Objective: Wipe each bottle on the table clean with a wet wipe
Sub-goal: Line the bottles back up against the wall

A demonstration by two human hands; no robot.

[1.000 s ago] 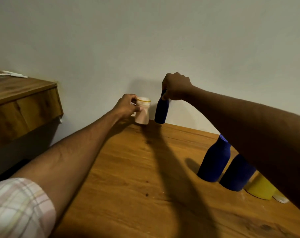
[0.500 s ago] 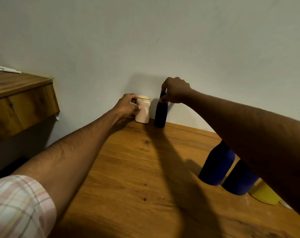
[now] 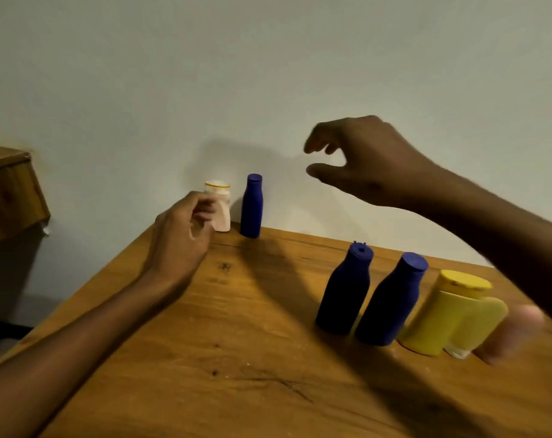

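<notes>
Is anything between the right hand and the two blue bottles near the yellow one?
Nothing visible. The right hand hangs above the table, holding nothing, with open space down to the two blue bottles. The yellow bottle stands beside them, not in between.

A wooden table (image 3: 236,358) fills the lower part of the view. Its top is warm brown with a clear grain, some dark knots and a few small dark spots. Long shadows lie across it, from the far edge toward the near side. Behind the table stands a plain pale wall (image 3: 268,74), a little greenish in this light, with soft shadows near the table's far edge. At the left, apart from the table, there is a second piece of wooden furniture (image 3: 9,191); only its corner shows, with a thick top and a darker side. Under it the space is dark.
</notes>
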